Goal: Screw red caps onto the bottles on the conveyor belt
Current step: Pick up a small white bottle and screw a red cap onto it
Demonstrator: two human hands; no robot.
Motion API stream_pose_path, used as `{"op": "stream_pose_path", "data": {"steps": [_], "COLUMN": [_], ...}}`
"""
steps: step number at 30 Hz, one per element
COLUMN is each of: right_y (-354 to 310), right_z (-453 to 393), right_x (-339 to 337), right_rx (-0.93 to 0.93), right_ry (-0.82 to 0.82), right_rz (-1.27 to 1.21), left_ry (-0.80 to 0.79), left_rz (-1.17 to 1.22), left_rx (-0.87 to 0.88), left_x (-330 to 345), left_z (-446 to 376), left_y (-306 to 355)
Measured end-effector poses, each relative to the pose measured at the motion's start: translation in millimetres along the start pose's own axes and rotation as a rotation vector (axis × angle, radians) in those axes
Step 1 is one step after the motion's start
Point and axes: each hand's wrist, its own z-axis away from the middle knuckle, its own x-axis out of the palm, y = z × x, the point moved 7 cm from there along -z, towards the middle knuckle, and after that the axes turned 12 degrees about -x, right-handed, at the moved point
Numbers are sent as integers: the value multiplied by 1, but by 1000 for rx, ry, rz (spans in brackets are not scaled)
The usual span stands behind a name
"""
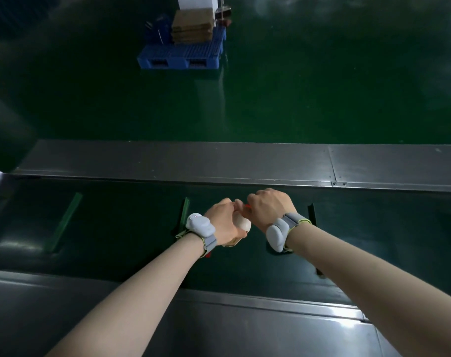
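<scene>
Light: dim on my feed, dark green glossy floor (296, 86) murky | Glare: white sheen on near grey metal conveyor rail (335, 311) at right, faint streak below far blue plastic pallet (180, 54) | Distortion: wide-angle bowing at edges | Focus: left edge smeared, corners soft

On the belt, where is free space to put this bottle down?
The conveyor belt is bare left of the left hand, between the two green cleats, and right of the right hand past the dark cleat. It is crowded only where both hands hold the bottle.
</scene>
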Motion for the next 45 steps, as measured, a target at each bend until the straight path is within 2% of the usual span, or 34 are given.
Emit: {"op": "stream_pose_path", "data": {"steps": [3, 6, 8, 10, 14, 18, 21, 23, 26, 28, 30, 34, 36, 42, 45], "right_y": [1, -5, -7, -4, 22, 26, 27, 26, 19, 13, 17, 24, 27, 38, 35], "right_z": [4, 10, 11, 11, 7, 3, 5, 6, 9, 14, 16, 17, 16, 12, 8], "right_x": [-7, -19, -19, -13, 8, 17, 23, 16, 14, 17, 22, 26, 34, 68, 88], "right_rx": [-21, -183, -259, -204, 160, 228, 233, 164, -76, -240, -242, -75, 3, 321, 344], "right_ry": [32, 129, 108, 88, 9, -173, -263, -128, 121, 166, 143, 174, 120, -229, -418], "right_rz": [35, 99, 146, 135, -12, -48, -11, 19, 94, 155, 162, 44, -1, -236, -286], "left_ry": [-19, -19, -16, -12, 41, 212, 237, 171, 28, -20, -40, -13, -1, -22, -43], "left_rz": [7, 1, -12, -6, -38, -149, -174, -156, -70, -26, -11, 20, 16, -32, 0], "left_rx": [7, 25, 57, 65, 57, 46, 64, 58, 42, 48, 66, 63, 50, 29, 17], "left_x": [0, -2, -1, 1, 9, 13, 18, 19, 19, 19, 22, 34, 40, 63, 79], "left_z": [1, -1, -1, -1, 1, 8, 8, 5, 0, -1, 0, -2, -6, -21, -30], "left_y": [6, 13, 19, 21, 21, 26, 29, 29, 27, 26, 26, 23, 18, 4, -9]}}
